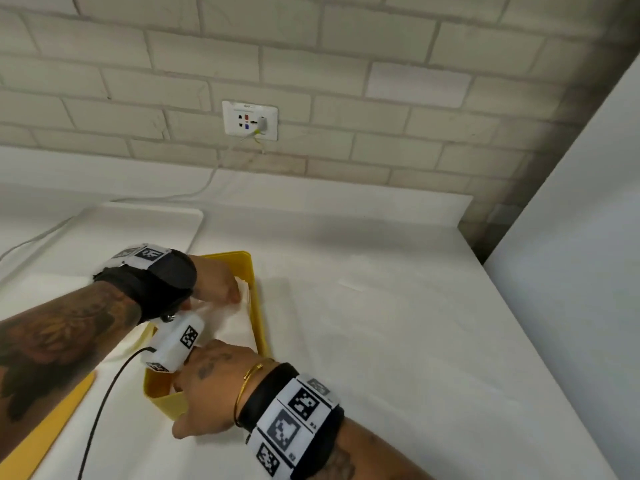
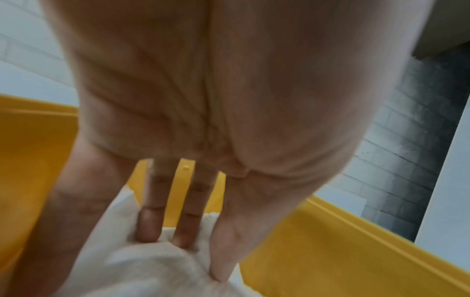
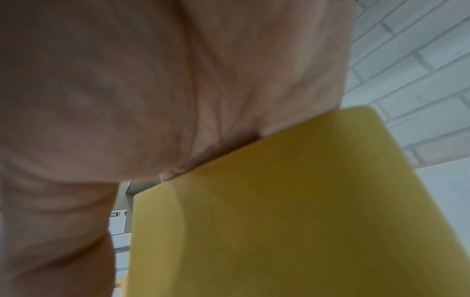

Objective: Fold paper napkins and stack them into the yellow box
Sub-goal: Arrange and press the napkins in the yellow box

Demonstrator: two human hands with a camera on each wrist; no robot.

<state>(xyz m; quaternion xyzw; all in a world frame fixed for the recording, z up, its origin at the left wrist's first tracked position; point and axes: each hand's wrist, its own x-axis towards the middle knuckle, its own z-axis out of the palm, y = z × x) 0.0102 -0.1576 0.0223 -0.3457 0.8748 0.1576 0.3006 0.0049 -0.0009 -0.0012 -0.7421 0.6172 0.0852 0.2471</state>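
Observation:
The yellow box [image 1: 259, 308] stands on the white table with white paper napkins [image 1: 235, 323] inside. My left hand [image 1: 221, 282] reaches into its far end. In the left wrist view the left hand [image 2: 183, 244] presses straight fingers [image 2: 148, 227] down on the top napkin [image 2: 142, 267], between the box walls [image 2: 330, 241]. My right hand [image 1: 211, 386] lies over the near wall, thumb outside. Its fingers are hidden behind the left wrist camera. In the right wrist view only the palm [image 3: 127, 100] and the box's outer wall [image 3: 279, 201] show.
A flat yellow piece [image 1: 52, 420] lies at the lower left. A white tray [image 1: 138, 230] sits behind the box. A wall socket [image 1: 250, 120] feeds a white cable running left. A white cabinet side [image 1: 571, 254] bounds the table's right.

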